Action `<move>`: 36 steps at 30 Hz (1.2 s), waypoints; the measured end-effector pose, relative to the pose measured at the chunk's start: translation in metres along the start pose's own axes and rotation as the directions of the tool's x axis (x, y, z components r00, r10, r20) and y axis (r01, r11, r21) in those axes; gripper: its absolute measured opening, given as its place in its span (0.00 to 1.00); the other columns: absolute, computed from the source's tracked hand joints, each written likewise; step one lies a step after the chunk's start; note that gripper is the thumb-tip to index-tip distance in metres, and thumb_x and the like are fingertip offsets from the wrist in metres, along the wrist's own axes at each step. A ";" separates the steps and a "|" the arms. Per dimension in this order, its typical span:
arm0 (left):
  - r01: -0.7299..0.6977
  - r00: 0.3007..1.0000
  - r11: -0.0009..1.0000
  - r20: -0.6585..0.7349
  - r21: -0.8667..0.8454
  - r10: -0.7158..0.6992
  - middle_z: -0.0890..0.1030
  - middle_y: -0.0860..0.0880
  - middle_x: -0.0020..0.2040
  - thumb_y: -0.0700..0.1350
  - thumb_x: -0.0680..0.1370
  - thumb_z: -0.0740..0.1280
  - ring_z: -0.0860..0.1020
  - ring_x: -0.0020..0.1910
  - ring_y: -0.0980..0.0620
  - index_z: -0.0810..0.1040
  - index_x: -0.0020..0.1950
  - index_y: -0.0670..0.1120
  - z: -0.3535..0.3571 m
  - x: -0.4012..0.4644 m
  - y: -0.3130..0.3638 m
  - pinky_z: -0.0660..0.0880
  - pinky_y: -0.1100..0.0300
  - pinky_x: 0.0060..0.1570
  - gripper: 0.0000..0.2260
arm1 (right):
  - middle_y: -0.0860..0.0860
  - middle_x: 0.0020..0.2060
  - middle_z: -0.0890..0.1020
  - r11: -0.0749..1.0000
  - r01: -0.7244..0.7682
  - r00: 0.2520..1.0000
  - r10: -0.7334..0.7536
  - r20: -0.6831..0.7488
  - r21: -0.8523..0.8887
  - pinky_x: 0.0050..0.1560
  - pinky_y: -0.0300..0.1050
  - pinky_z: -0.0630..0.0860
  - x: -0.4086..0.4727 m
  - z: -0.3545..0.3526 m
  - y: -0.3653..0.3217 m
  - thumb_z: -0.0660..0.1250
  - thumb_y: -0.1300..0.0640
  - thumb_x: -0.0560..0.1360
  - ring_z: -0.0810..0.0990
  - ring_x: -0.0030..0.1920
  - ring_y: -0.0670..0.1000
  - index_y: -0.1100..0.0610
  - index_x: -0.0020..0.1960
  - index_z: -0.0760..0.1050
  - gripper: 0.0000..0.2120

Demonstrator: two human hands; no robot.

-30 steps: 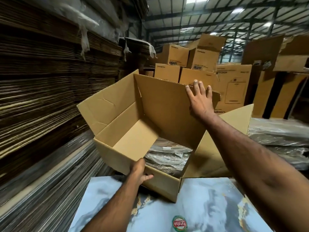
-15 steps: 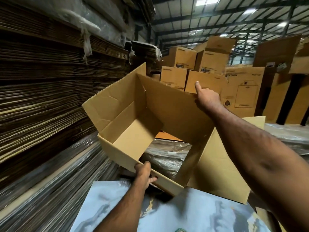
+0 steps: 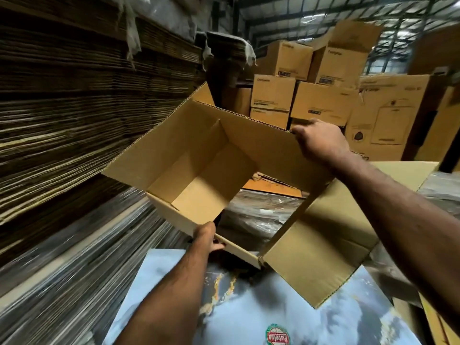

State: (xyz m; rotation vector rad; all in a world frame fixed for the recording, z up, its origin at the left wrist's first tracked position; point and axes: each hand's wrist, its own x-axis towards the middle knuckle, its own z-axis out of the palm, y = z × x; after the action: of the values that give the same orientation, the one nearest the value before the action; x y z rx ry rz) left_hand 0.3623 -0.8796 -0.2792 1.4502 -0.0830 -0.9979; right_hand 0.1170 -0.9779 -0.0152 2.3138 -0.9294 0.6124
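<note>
Pull the box (image 3: pixel 199 155), held up between the hands and gripped on its near edge by the left hand (image 3: pixel 205 236) and far edge by the right hand (image 3: pixel 321 140), gently open till corners look square.

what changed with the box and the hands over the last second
The right hand, which lay flat with straight fingers on the far wall of the open brown cardboard box a second ago, now grips that wall's top edge with curled fingers. The box has been pulled open squarer. The left hand still grips the near edge, above the blue-grey marbled slab.
</note>
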 end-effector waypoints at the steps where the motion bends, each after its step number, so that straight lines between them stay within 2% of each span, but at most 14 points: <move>1: -0.004 1.000 1.000 -0.014 -0.005 0.004 0.75 0.36 0.59 0.35 0.78 0.59 0.76 0.59 0.36 0.70 0.63 0.36 -0.006 0.001 0.006 0.77 0.41 0.29 0.14 | 0.56 0.48 0.84 1.000 -0.005 1.000 0.005 -0.005 -0.004 0.46 0.55 0.82 -0.002 -0.001 0.001 0.60 0.56 0.82 0.79 0.61 0.58 0.52 0.66 0.74 0.13; 3: -0.020 0.997 1.000 -0.070 0.017 0.021 0.74 0.36 0.58 0.34 0.78 0.60 0.76 0.57 0.38 0.70 0.64 0.36 -0.020 0.003 0.019 0.75 0.38 0.32 0.15 | 0.56 0.49 0.84 0.999 -0.050 0.999 0.050 -0.017 -0.001 0.44 0.55 0.80 -0.008 0.000 0.004 0.61 0.57 0.82 0.77 0.61 0.58 0.54 0.66 0.74 0.13; 7: -0.078 0.977 0.981 -0.182 0.180 0.111 0.79 0.34 0.57 0.35 0.77 0.62 0.80 0.52 0.36 0.72 0.64 0.32 -0.039 -0.001 0.034 0.72 0.49 0.19 0.16 | 0.59 0.48 0.83 0.974 -0.229 0.973 0.229 -0.023 0.005 0.44 0.54 0.77 -0.012 0.006 0.001 0.61 0.62 0.80 0.77 0.56 0.59 0.58 0.61 0.75 0.11; 10: -0.127 0.961 0.944 -0.199 0.305 0.194 0.81 0.33 0.53 0.36 0.76 0.64 0.82 0.41 0.37 0.76 0.57 0.32 -0.036 -0.014 0.038 0.71 0.56 0.13 0.11 | 0.59 0.44 0.83 0.955 -0.296 0.955 0.295 -0.032 -0.029 0.41 0.53 0.77 -0.011 0.004 -0.002 0.59 0.63 0.81 0.77 0.53 0.59 0.60 0.59 0.76 0.10; 12: -0.148 0.959 0.929 -0.182 0.339 0.219 0.81 0.35 0.50 0.36 0.77 0.64 0.81 0.38 0.40 0.76 0.54 0.32 -0.028 -0.028 0.042 0.74 0.56 0.17 0.09 | 0.58 0.46 0.83 0.955 -0.295 0.955 0.295 -0.016 -0.029 0.42 0.54 0.77 -0.013 0.001 -0.005 0.59 0.61 0.81 0.77 0.56 0.58 0.60 0.59 0.75 0.10; 15: -0.176 0.972 0.945 -0.105 0.276 0.211 0.76 0.39 0.47 0.33 0.78 0.61 0.79 0.44 0.39 0.71 0.51 0.37 -0.007 -0.048 0.051 0.79 0.45 0.37 0.03 | 0.58 0.56 0.80 0.982 -0.189 0.978 0.186 0.091 0.020 0.51 0.54 0.79 -0.019 0.001 -0.027 0.63 0.57 0.80 0.76 0.61 0.56 0.57 0.65 0.73 0.15; 17: -0.176 0.979 0.962 -0.061 0.207 0.192 0.73 0.40 0.48 0.32 0.78 0.60 0.76 0.46 0.40 0.69 0.52 0.38 0.001 -0.051 0.052 0.78 0.42 0.42 0.05 | 0.58 0.58 0.78 0.994 -0.108 0.985 0.102 0.137 0.033 0.53 0.52 0.80 -0.025 0.004 -0.043 0.65 0.55 0.79 0.77 0.59 0.55 0.54 0.69 0.72 0.19; 19: -0.150 0.985 0.971 -0.051 0.185 0.162 0.73 0.38 0.51 0.32 0.78 0.59 0.75 0.47 0.40 0.69 0.54 0.38 -0.001 -0.045 0.047 0.78 0.42 0.39 0.06 | 0.57 0.58 0.78 0.999 -0.041 0.991 0.041 0.130 0.001 0.53 0.51 0.80 -0.029 0.005 -0.046 0.65 0.55 0.79 0.77 0.60 0.54 0.53 0.70 0.72 0.19; 23: -0.118 0.989 0.978 -0.068 0.170 0.131 0.75 0.35 0.55 0.33 0.78 0.58 0.77 0.48 0.40 0.71 0.56 0.36 -0.021 -0.025 0.037 0.75 0.46 0.24 0.08 | 0.59 0.59 0.77 1.000 -0.024 0.980 0.027 0.197 -0.016 0.58 0.53 0.77 -0.033 0.000 -0.026 0.66 0.56 0.78 0.75 0.63 0.57 0.52 0.73 0.68 0.24; 27: -0.166 0.980 0.966 -0.073 0.200 0.183 0.79 0.37 0.55 0.35 0.77 0.60 0.81 0.50 0.40 0.73 0.62 0.35 -0.022 -0.022 0.037 0.77 0.51 0.20 0.14 | 0.56 0.59 0.80 0.987 -0.022 0.985 0.048 0.163 -0.157 0.60 0.52 0.71 -0.036 0.012 -0.017 0.66 0.55 0.79 0.72 0.64 0.57 0.55 0.71 0.68 0.22; 29: -0.205 0.970 0.933 -0.065 0.294 0.234 0.78 0.39 0.54 0.37 0.78 0.61 0.81 0.48 0.41 0.73 0.61 0.36 -0.016 -0.027 0.035 0.79 0.51 0.23 0.12 | 0.56 0.61 0.80 0.983 -0.068 0.978 0.099 0.184 -0.168 0.62 0.53 0.70 -0.034 0.018 -0.021 0.64 0.54 0.80 0.71 0.65 0.57 0.56 0.70 0.69 0.20; 32: -0.269 0.954 0.879 -0.016 0.394 0.299 0.75 0.42 0.49 0.40 0.79 0.61 0.80 0.40 0.44 0.71 0.60 0.37 -0.001 -0.036 0.034 0.76 0.57 0.19 0.11 | 0.59 0.59 0.81 0.986 -0.117 0.972 0.138 0.191 -0.119 0.60 0.53 0.72 -0.030 0.020 -0.037 0.60 0.56 0.81 0.72 0.64 0.58 0.58 0.67 0.72 0.16; 34: -0.281 0.947 0.868 -0.029 0.409 0.320 0.75 0.43 0.42 0.41 0.79 0.61 0.79 0.34 0.46 0.71 0.57 0.38 0.005 -0.038 0.039 0.77 0.56 0.20 0.09 | 0.59 0.58 0.81 0.987 -0.123 0.967 0.142 0.213 -0.101 0.58 0.51 0.74 -0.029 0.021 -0.046 0.60 0.58 0.81 0.73 0.64 0.58 0.59 0.67 0.74 0.15; 36: -0.270 0.947 0.873 -0.053 0.407 0.318 0.75 0.43 0.39 0.41 0.79 0.61 0.79 0.32 0.45 0.71 0.56 0.39 0.004 -0.036 0.045 0.76 0.56 0.19 0.08 | 0.59 0.59 0.80 0.989 -0.120 0.961 0.138 0.241 -0.087 0.58 0.50 0.75 -0.033 0.020 -0.046 0.61 0.58 0.81 0.74 0.64 0.57 0.58 0.67 0.74 0.16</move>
State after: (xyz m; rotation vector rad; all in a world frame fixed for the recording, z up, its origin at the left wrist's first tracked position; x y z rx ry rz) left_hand 0.3609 -0.8698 -0.2225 1.7985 -0.4300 -0.6614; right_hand 0.1333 -0.9476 -0.0650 2.3128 -1.2047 0.3407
